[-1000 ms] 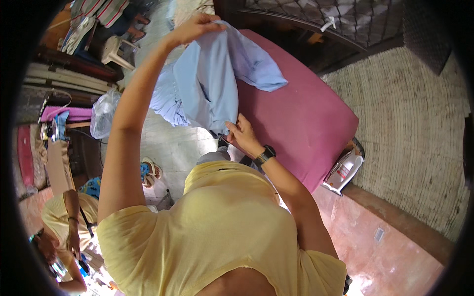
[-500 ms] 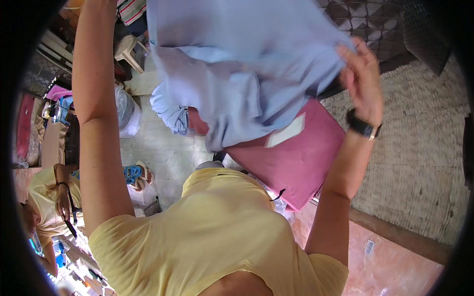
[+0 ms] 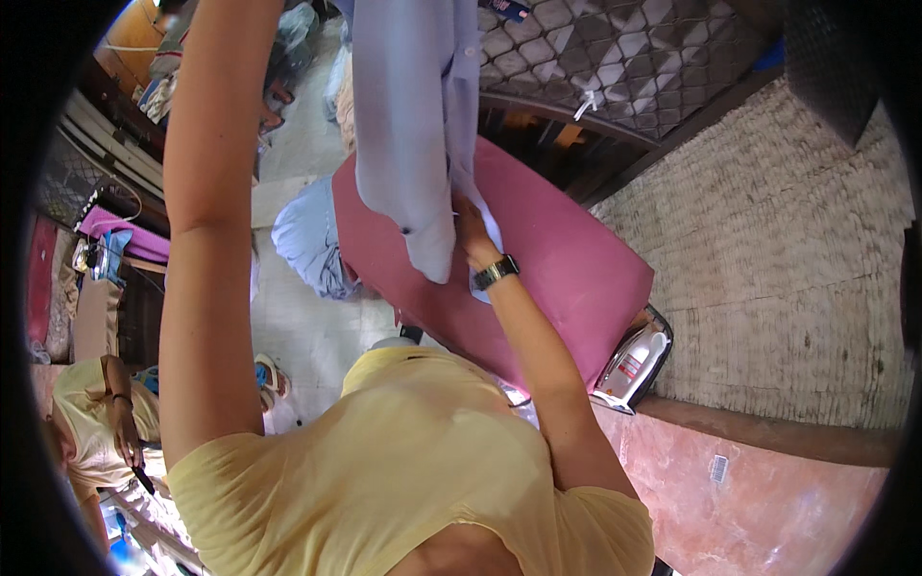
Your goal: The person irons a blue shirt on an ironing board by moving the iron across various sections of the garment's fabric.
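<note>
While the left arm is raised out of frame, its hand unseen, a light blue shirt (image 3: 413, 144) hangs down over the pink ironing board (image 3: 567, 259). Right hand (image 3: 473, 235), wristwatch (image 3: 495, 273) worn, pinches the shirt's lower edge against the board. White iron (image 3: 631, 363) stands at the board's end.

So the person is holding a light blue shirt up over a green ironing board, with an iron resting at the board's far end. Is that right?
Not quite: the ironing board is pink, not green, as the head view shows. The rest holds: the light blue shirt hangs over it, the right hand on its lower part, and the iron rests at the board's far end.
</note>
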Motion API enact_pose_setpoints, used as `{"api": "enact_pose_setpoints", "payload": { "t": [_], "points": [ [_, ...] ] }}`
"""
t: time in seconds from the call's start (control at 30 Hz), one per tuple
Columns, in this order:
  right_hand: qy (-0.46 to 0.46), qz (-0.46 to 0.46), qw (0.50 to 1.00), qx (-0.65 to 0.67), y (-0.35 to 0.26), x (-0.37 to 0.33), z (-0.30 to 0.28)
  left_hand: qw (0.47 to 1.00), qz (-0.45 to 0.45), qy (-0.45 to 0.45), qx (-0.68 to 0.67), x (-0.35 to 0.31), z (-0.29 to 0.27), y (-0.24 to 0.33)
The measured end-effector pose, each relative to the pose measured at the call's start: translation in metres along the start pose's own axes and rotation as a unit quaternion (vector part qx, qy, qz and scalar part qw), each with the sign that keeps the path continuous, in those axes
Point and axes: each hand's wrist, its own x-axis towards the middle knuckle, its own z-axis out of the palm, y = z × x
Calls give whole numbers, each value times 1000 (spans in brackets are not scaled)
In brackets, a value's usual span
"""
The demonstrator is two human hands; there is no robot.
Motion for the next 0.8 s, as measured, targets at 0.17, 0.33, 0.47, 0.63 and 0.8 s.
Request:
{"api": "enact_pose_setpoints", "payload": {
  "t": [0.17, 0.33, 0.47, 0.63, 0.8],
  "points": [
    [-44, 118, 960, 249, 38, 26, 6, 999, 2, 28, -46, -1, 19, -10],
    [-104, 184, 895, 393, 39, 34, 17, 994, -41, 21, -96, -14, 31, -13],
    [-150, 204, 859, 444, 38, 41, 33, 990, -27, 21, -134, -23, 43, -10],
    [-151, 93, 916, 360, 36, 54, 5, 994, -2, 0, -111, -32, 40, 0],
    [-22, 9, 925, 379, 3, 70, -88, 987, 8, 55, -150, -29, 26, -17]
  ]
}}
